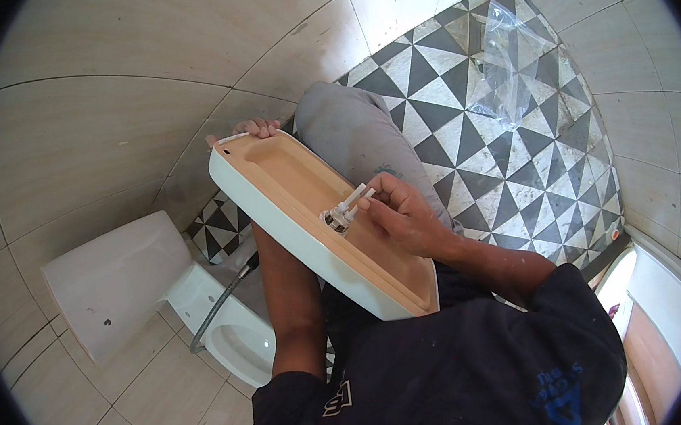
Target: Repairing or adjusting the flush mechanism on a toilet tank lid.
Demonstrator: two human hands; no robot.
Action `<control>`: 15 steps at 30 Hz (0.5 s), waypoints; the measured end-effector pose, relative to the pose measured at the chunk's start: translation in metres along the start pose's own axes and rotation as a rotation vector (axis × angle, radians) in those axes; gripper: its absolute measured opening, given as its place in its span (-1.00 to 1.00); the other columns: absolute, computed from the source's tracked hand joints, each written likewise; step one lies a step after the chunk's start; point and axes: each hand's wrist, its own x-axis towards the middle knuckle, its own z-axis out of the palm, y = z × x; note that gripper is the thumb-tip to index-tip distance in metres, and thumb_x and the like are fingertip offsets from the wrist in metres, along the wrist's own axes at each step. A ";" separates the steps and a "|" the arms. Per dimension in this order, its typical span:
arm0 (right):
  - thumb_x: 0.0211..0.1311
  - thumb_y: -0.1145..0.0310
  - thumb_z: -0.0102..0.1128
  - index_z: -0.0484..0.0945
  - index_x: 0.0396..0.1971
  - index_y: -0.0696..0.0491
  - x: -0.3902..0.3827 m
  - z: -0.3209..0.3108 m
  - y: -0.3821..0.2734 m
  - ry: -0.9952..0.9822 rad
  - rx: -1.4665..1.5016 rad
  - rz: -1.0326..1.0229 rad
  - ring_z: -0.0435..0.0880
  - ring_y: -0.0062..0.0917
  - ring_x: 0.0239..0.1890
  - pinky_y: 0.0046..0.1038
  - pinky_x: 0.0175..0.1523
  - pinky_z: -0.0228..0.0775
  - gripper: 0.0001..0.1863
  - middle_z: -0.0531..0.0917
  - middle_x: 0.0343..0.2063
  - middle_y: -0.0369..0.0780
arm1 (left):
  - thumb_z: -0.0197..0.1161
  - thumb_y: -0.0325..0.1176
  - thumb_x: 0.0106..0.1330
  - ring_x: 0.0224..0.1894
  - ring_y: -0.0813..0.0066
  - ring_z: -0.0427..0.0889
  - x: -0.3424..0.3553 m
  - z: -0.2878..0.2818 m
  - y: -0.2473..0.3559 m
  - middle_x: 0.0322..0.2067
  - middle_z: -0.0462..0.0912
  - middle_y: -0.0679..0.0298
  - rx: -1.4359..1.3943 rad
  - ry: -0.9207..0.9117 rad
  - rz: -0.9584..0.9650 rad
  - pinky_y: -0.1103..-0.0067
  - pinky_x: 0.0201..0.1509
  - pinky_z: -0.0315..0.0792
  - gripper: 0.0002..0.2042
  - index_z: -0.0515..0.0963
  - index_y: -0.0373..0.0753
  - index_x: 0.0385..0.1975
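Note:
A long toilet cistern lid (310,239) lies tilted across my lap, its tan unglazed underside up and its pale glazed edge toward the left. My left hand (251,130) is closed over its far end, and that forearm passes beneath the lid. Near the lid's middle sits a push-button flush fitting (338,219), with a shiny round body and white plastic rods. My right hand (401,211) pinches the rods between thumb and fingers. Whether the fitting passes through the lid cannot be seen.
At left stand a white ceramic block (120,280) and a white basin-shaped fixture (242,342), with a flexible metal hose (221,308) beside them. A clear plastic bag (506,72) lies on the black-and-white patterned floor (465,153). Tiled walls (172,41) close in nearby.

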 end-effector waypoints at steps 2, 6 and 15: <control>0.66 0.28 0.22 0.46 -0.14 0.06 0.004 0.004 0.010 0.038 0.007 -0.064 0.44 -0.80 -0.55 -0.64 -0.47 0.23 -0.82 0.54 -0.48 -0.40 | -0.43 0.38 0.66 -0.22 0.26 0.53 0.002 -0.001 0.000 -0.35 0.63 0.20 0.010 -0.043 -0.007 0.30 0.25 0.34 -0.14 0.67 -0.28 -0.29; 0.66 0.28 0.21 0.48 -0.10 0.07 -0.001 -0.003 -0.002 -0.016 -0.022 0.037 0.48 -0.80 -0.49 -0.64 -0.40 0.32 -0.82 0.57 -0.43 -0.39 | -0.43 0.38 0.66 -0.22 0.26 0.53 -0.001 0.000 0.001 -0.35 0.62 0.20 -0.009 0.000 -0.003 0.30 0.26 0.33 -0.14 0.66 -0.28 -0.30; 0.65 0.37 0.18 0.46 -0.13 0.09 0.000 0.005 0.003 0.001 0.039 -0.085 0.45 -0.83 -0.45 -0.63 -0.38 0.30 -0.87 0.57 -0.40 -0.37 | -0.43 0.37 0.67 -0.23 0.28 0.48 -0.002 0.002 0.002 -0.37 0.59 0.22 0.027 0.024 -0.007 0.33 0.21 0.32 -0.16 0.65 -0.25 -0.32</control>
